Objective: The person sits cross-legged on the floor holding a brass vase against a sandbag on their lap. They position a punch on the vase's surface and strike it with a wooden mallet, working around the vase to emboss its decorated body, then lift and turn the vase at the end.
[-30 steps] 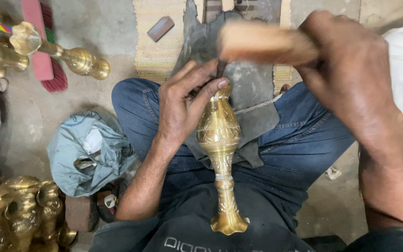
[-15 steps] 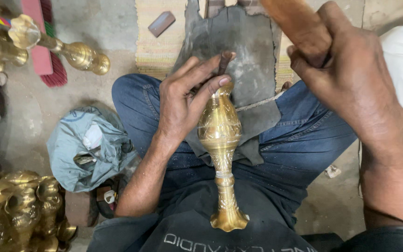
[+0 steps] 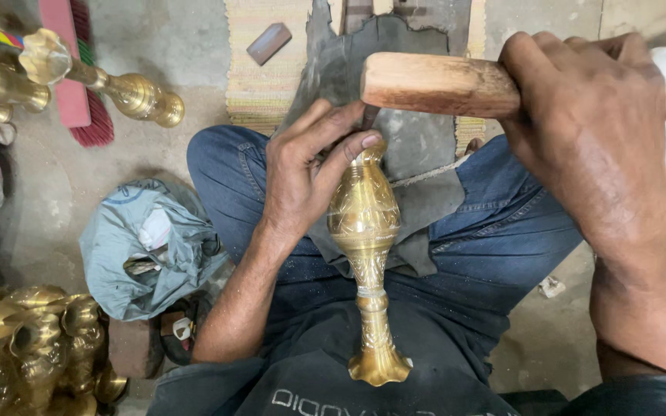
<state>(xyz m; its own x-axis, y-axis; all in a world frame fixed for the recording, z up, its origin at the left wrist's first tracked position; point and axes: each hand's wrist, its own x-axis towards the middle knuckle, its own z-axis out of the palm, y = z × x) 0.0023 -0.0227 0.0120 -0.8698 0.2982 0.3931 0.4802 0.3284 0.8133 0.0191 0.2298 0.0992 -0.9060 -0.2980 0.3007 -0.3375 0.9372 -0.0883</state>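
- Grey concrete floor (image 3: pixel 179 54), bearing:
- striped woven mat (image 3: pixel 260 85)
- small brown block (image 3: pixel 268 42)
- red brush (image 3: pixel 79 73)
- crumpled grey bag (image 3: pixel 144 246)
- brass vessels (image 3: pixel 32 350)

two hands (image 3: pixel 306 181), one mallet (image 3: pixel 437 83), one brass vase (image 3: pixel 366 254)

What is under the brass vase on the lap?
Under the brass vase lies a dark grey cloth spread over the jeans. The left hand covers its upper left side.
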